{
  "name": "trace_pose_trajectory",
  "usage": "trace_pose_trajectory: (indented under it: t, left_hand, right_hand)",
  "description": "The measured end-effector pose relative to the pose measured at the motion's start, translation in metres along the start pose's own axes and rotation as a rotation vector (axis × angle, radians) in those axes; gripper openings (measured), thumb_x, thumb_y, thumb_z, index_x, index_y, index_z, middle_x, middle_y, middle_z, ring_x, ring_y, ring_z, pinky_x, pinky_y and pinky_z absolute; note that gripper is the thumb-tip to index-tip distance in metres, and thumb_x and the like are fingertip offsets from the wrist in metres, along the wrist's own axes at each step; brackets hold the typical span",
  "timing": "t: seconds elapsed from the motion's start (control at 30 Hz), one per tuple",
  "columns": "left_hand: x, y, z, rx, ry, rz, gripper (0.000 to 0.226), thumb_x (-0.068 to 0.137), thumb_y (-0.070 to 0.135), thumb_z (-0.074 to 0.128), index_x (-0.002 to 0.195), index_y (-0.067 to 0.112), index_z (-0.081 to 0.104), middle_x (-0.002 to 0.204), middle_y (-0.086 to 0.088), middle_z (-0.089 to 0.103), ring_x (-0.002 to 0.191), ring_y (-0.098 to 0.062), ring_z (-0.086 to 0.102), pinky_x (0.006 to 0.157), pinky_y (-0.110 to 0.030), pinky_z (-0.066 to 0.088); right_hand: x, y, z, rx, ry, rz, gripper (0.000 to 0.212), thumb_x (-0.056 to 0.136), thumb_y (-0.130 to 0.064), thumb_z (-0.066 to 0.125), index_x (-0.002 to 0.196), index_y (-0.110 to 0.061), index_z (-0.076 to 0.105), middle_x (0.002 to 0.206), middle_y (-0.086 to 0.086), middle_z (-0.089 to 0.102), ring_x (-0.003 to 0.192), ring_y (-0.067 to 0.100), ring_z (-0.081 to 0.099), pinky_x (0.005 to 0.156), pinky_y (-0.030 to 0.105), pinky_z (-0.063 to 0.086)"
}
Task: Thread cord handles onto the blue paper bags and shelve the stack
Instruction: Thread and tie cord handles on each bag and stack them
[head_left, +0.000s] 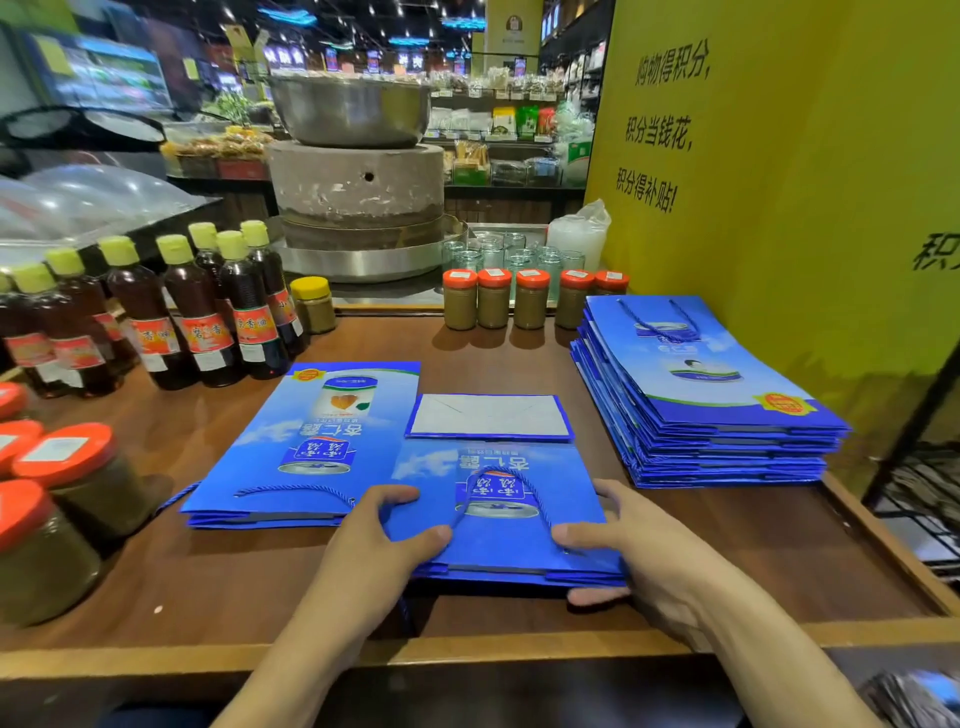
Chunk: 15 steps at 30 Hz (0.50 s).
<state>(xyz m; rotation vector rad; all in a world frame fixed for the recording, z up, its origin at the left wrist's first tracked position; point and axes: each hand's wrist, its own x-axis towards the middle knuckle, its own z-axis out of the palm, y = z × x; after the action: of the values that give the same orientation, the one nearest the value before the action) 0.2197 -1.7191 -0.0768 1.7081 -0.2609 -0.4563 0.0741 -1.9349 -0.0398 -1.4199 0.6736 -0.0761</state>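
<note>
A flat blue paper bag (498, 540) lies near the front of the wooden table (260, 582), its blue cord handle (498, 480) looped on top. My left hand (379, 551) grips the bag's near left corner, thumb on top. My right hand (628, 551) grips the near right corner, thumb on top and fingers underneath. To the left lies a small pile of blue bags (306, 447) with a cord across its near edge. A tall stack of blue bags (711, 400) with a cord handle on top sits at the right.
Dark sauce bottles (197, 317) with yellow caps stand at the left, orange-lidded jars (519, 304) along the back and more jars (62, 499) at the near left. A stone mill (358, 182) rises behind. A yellow wall (805, 182) and a black wire rack (924, 467) bound the right side.
</note>
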Motion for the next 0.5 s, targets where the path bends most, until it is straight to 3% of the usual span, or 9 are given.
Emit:
trace_pose_trajectory:
  t: [0.1, 0.23, 0.33, 0.4, 0.5]
  left_hand:
    - [-0.003, 0.001, -0.002, -0.089, -0.057, -0.086, 0.044, 0.08, 0.008, 0.087, 0.113, 0.024, 0.063, 0.128, 0.004, 0.057, 0.093, -0.027, 0.077, 0.067, -0.042, 0.064]
    - [-0.004, 0.003, 0.006, -0.13, -0.005, -0.112, 0.043, 0.077, -0.001, 0.087, 0.112, 0.017, 0.07, 0.123, -0.003, 0.064, 0.094, -0.028, 0.076, 0.072, -0.038, 0.063]
    - [-0.002, 0.003, 0.01, -0.205, 0.047, -0.118, 0.047, 0.072, -0.003, 0.089, 0.11, 0.021, 0.076, 0.125, -0.005, 0.067, 0.101, -0.031, 0.075, 0.083, -0.045, 0.063]
    - [-0.004, 0.01, 0.011, -0.234, 0.073, -0.106, 0.046, 0.072, -0.002, 0.089, 0.109, 0.023, 0.078, 0.126, -0.007, 0.067, 0.101, -0.032, 0.075, 0.082, -0.047, 0.064]
    - [-0.008, 0.032, 0.008, -0.008, 0.102, 0.032, 0.046, 0.078, 0.007, 0.088, 0.118, 0.025, 0.075, 0.125, 0.0, 0.066, 0.107, -0.021, 0.069, 0.076, -0.031, 0.06]
  right_hand:
    - [0.0, 0.007, 0.002, 0.015, -0.041, -0.018, 0.059, 0.08, 0.009, 0.08, 0.121, -0.026, 0.057, 0.108, 0.004, 0.08, 0.091, 0.033, 0.078, 0.062, 0.046, 0.065]
    - [0.008, 0.016, 0.004, 0.095, 0.08, -0.024, 0.066, 0.072, 0.016, 0.082, 0.124, -0.017, 0.058, 0.104, 0.011, 0.08, 0.091, 0.034, 0.078, 0.082, 0.048, 0.064]
    - [0.011, 0.015, 0.005, 0.163, 0.151, -0.064, 0.069, 0.07, 0.02, 0.081, 0.124, -0.015, 0.058, 0.108, 0.016, 0.078, 0.089, 0.034, 0.078, 0.073, 0.04, 0.063]
    - [0.012, 0.008, 0.004, 0.153, 0.147, -0.086, 0.069, 0.072, 0.021, 0.079, 0.126, -0.015, 0.057, 0.104, 0.011, 0.079, 0.087, 0.03, 0.079, 0.064, 0.034, 0.062]
    - [0.008, -0.014, 0.003, 0.017, 0.168, -0.17, 0.07, 0.074, 0.018, 0.08, 0.132, -0.013, 0.057, 0.101, -0.001, 0.078, 0.084, 0.017, 0.078, 0.062, 0.024, 0.06]
